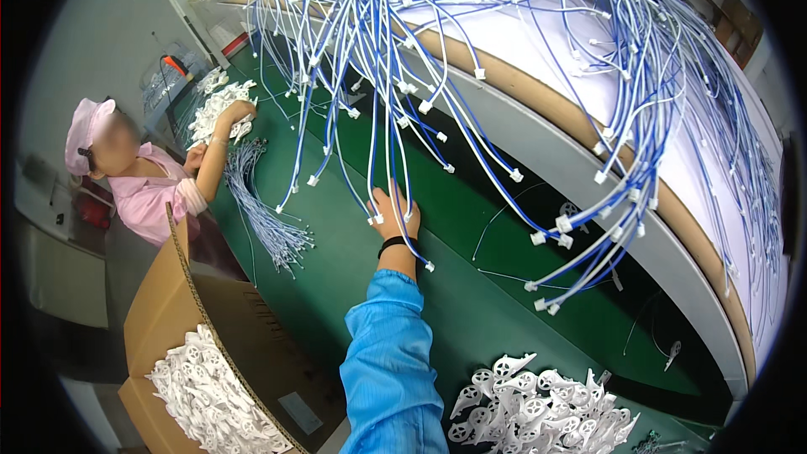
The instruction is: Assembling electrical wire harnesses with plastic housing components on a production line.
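Observation:
My left hand point(397, 212), in a blue sleeve with a black wristband, reaches forward over the green table. Its fingers are curled around hanging blue-and-white cables point(388, 130), partly hidden by them. Small white connectors point(376, 219) tip the cables, and one strand runs down across the wrist. The cables drape in a thick bunch over the rim of a raised curved shelf point(513, 80). My right hand is out of view. Nearer me, at the lower right, lies a pile of white plastic parts with spoked wheel shapes point(538, 408).
An open cardboard box point(181, 286) at the lower left holds more white parts point(206, 395). Across the table at left, a co-worker in pink point(155, 193) handles white parts point(220, 109) beside a cable bundle point(256, 202). More cables point(647, 92) hang at right.

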### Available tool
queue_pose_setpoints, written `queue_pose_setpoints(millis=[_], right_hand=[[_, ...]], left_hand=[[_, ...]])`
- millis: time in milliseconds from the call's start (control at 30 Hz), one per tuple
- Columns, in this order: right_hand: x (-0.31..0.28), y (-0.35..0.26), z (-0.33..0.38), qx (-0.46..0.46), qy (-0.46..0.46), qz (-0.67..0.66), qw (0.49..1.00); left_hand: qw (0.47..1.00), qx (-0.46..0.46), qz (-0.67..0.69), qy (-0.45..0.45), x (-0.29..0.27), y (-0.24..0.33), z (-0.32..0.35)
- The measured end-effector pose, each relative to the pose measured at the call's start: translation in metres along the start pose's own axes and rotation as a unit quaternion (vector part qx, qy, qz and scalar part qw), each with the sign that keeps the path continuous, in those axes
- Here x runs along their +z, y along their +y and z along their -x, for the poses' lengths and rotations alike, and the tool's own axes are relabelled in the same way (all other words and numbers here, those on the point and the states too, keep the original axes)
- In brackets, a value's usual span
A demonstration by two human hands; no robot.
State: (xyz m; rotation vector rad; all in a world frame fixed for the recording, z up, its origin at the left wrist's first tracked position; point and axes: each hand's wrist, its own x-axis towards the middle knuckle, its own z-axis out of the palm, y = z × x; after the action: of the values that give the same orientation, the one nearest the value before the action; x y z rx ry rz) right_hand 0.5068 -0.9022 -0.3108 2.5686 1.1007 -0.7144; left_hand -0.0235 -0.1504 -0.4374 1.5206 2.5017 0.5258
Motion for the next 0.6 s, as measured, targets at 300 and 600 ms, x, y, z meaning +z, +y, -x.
queue_pose_setpoints(millis=[300, 600], right_hand=[[-0.064, -0.074, 0.004, -0.154, -0.105, 0.025, 0.982], [-0.061, -0.105, 0.010, -0.047, -0.132, 0.006, 0.990]], left_hand=[[0.997, -0.041, 0.048, -0.053, -0.018, 0.015, -0.023], [0.999, -0.035, 0.018, -0.015, 0.005, 0.042, -0.010]])
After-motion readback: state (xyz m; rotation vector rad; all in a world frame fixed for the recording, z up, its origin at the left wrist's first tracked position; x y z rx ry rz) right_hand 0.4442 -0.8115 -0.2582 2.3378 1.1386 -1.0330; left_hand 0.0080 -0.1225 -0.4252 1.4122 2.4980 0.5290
